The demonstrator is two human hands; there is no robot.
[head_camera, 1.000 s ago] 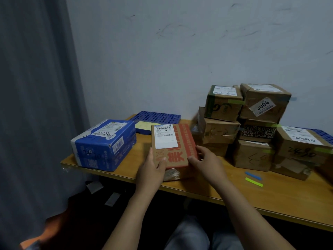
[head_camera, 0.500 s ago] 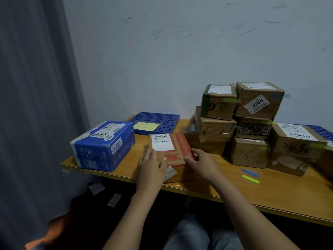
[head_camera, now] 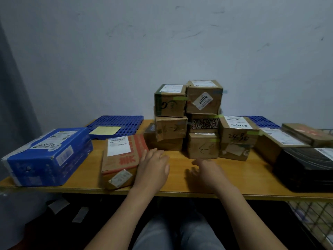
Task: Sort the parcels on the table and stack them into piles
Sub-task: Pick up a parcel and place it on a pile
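Note:
A flat brown parcel with red print [head_camera: 122, 157] lies on the wooden table [head_camera: 180, 181] near its front edge. My left hand [head_camera: 153, 168] rests against the parcel's right side with relaxed fingers. Over the bare table to the right hovers my right hand [head_camera: 203, 170], fingers loose and holding nothing. A blue box [head_camera: 48, 157] sits at the left. Behind the hands stands a pile of several brown cardboard boxes [head_camera: 189, 116]. A larger brown box marked 2490 [head_camera: 237, 134] stands to the right of that pile.
A blue perforated tray with a yellow note [head_camera: 117, 125] lies at the back left, another blue tray [head_camera: 264, 121] at the back right. Flat brown parcels [head_camera: 286, 139] and a black parcel [head_camera: 306, 168] fill the right end. A wire basket [head_camera: 315, 219] stands below right.
Both hands have let go of the red-printed parcel, which now lies flat on the table. The right hand has moved away to the right. The view has swung right.

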